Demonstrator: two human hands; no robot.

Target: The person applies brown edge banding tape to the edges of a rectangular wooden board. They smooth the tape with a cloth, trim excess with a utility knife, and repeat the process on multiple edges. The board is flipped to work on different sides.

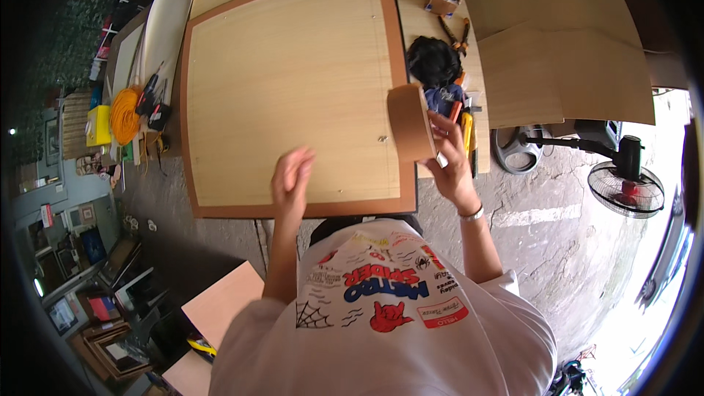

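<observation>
A large pale wooden board (286, 81) with a brown border lies on the worktable in front of me. My right hand (447, 150) grips a curved brown cardboard piece (407, 121) over the board's right edge, with a small white item partly visible beneath it. My left hand (292, 176) is at the lower middle of the board, fingers curled together, with nothing visible in them. Beside the right hand lie a yellow-handled tool (466, 132) and a dark bundle (433, 59).
Pliers (456, 37) and a small box (443, 0) sit at the right. An orange coiled cord (125, 117) and a drill (150, 88) are at the left. Cardboard sheets (565, 66), a fan (625, 189), stacked frames (117, 345) and more cardboard (220, 293) surround the table.
</observation>
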